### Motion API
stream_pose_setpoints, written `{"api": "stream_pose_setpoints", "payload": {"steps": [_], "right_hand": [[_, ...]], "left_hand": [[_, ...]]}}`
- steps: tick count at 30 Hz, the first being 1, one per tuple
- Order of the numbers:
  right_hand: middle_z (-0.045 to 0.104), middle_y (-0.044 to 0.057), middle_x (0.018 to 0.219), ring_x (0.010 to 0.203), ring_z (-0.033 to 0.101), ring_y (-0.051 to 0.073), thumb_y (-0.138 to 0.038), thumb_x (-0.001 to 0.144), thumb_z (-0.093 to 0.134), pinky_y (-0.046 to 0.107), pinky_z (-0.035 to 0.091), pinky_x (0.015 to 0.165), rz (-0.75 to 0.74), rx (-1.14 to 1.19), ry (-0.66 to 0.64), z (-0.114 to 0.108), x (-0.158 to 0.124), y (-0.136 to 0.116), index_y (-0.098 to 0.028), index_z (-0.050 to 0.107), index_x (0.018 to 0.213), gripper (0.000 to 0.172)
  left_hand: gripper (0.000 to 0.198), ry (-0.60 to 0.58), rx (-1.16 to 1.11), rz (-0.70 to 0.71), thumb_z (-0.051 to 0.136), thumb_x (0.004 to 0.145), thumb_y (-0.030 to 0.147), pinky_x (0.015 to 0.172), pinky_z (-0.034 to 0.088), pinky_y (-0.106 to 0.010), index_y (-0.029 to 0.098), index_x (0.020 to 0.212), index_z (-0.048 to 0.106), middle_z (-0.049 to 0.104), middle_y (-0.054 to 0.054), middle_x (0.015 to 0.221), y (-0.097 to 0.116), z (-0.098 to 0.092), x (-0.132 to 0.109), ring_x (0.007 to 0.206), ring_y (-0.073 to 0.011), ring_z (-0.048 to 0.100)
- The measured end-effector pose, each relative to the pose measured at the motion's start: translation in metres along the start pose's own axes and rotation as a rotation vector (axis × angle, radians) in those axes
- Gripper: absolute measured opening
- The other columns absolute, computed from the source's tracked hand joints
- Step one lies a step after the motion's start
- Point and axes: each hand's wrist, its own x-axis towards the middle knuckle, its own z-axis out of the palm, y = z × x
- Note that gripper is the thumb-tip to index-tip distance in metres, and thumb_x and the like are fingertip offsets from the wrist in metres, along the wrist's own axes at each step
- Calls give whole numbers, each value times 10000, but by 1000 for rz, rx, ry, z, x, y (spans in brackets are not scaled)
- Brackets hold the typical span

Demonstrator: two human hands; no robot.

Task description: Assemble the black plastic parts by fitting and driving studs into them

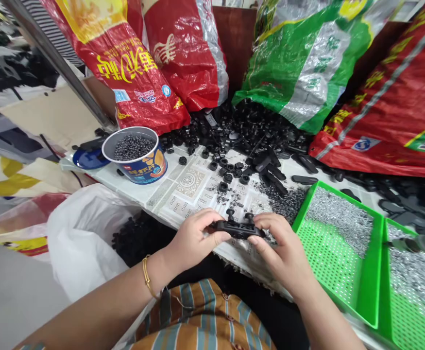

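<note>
my striped shirt sits at the bottom edge. just above it my left hand and right hand pinch the two ends of a black plastic bar, fingers curled shut on it, mid-frame over the near table edge. two small round caps stand on the bar. i'd judge plenty is left: a heap of loose black parts spreads across the upper middle. a printed sheet covers the table, with a can of dark bits at left, green trays of silvery bits at right, and big sacks behind.
</note>
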Motion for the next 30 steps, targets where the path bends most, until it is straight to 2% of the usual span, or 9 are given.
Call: {"api": "stream_pose_setpoints", "payload": {"steps": [4,8,12,16,18,22,27,30], "right_hand": [[586,53,897,900,542,205,-265,789,564,348,429,776,23,22,-10,0,-5,0,-226,509,839,84],[591,52,903,897,548,201,-281,807,530,337,433,769,69,58,-28,-2,-8,-1,-229,521,847,66],[593,50,877,861,551,196,-283,813,515,327,435,741,75,51,-8,0,-8,-4,-229,522,836,59],[589,58,876,865,544,206,-280,808,515,343,434,741,67,58,32,3,-10,-2,-227,526,842,64],[584,60,886,886,536,209,-270,807,520,353,430,756,65,67,42,5,-12,-1,-225,528,848,62],[579,63,896,908,530,215,-253,795,540,383,420,793,60,85,82,7,-14,-2,-223,525,851,66],[603,54,871,908,550,222,-244,763,582,430,406,857,-6,39,107,4,-13,-6,-230,547,856,101],[612,53,883,915,559,221,-254,765,582,427,418,853,8,52,88,3,-14,-3,-234,553,863,104]], "left_hand": [[132,-13,53,66,575,773,276,642,381,-254,165,705,558,513,-2,702,5,2,0,675,-124,481],[215,-54,-52,-43,533,803,331,608,367,-243,164,668,532,506,11,646,6,4,0,637,-116,474],[184,-79,-192,-157,553,785,353,571,383,-227,173,820,539,539,21,663,5,6,-2,605,-106,490],[191,12,-82,-81,581,762,352,567,367,-220,167,726,553,516,20,648,5,7,-4,600,-98,459],[202,8,-96,-79,564,776,353,575,373,-224,164,706,549,523,15,638,5,8,-4,602,-102,470],[172,-38,-196,-114,553,787,341,583,398,-224,169,787,545,536,6,687,5,8,-5,628,-108,507],[142,-6,-136,-36,597,758,293,563,391,-216,180,816,536,513,8,727,1,6,-7,616,-97,488],[107,10,-74,52,585,767,274,617,413,-240,174,772,546,535,-10,730,0,5,-7,659,-116,500]]}}
